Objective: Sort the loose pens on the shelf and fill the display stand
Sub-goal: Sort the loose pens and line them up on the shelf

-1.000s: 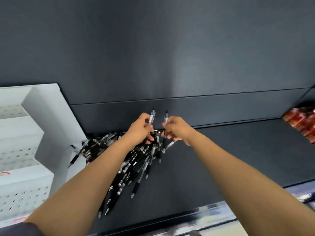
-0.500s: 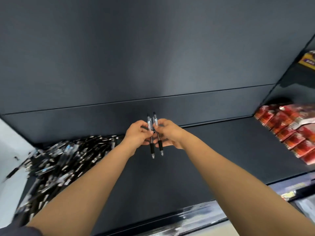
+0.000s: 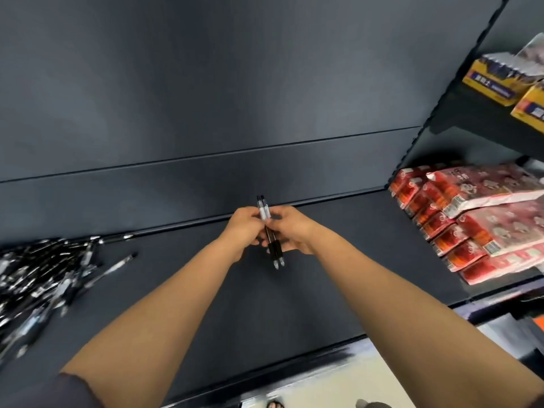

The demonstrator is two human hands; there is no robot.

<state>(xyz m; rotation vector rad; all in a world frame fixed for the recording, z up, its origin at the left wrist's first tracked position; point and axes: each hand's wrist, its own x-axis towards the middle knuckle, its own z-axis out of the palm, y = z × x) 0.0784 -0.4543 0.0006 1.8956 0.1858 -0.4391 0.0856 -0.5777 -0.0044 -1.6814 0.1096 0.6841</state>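
So the biggest thing here is the dark grey back panel (image 3: 206,83), it fills the whole top half. Below it is the matching dark shelf (image 3: 323,304), running left to right with a thin seam where it meets the panel. Both bare forearms reach in from the bottom and meet over the middle of the shelf, near its back edge. On the right end of the shelf sits a stack of red packs (image 3: 485,228), lying flat in a few layers. Over on the far left is the pile of loose pens (image 3: 44,284), a proper tangle of black and clear barrels lying every which way, and it's blurry enough that I can't count them. One stray pen (image 3: 117,263) lies just off the pile's right side, angled toward the middle. Up in the top right corner, on a higher shelf, there are some yellow boxes (image 3: 494,81). Now the small stuff: the left hand (image 3: 244,228) and right hand (image 3: 290,228) are pressed close together, fingers of both curled around the same two pens (image 3: 275,251). Those sit side by side and touching, nearly upright, with clear tops sticking out above the fingers and black grips and tips poking out below.
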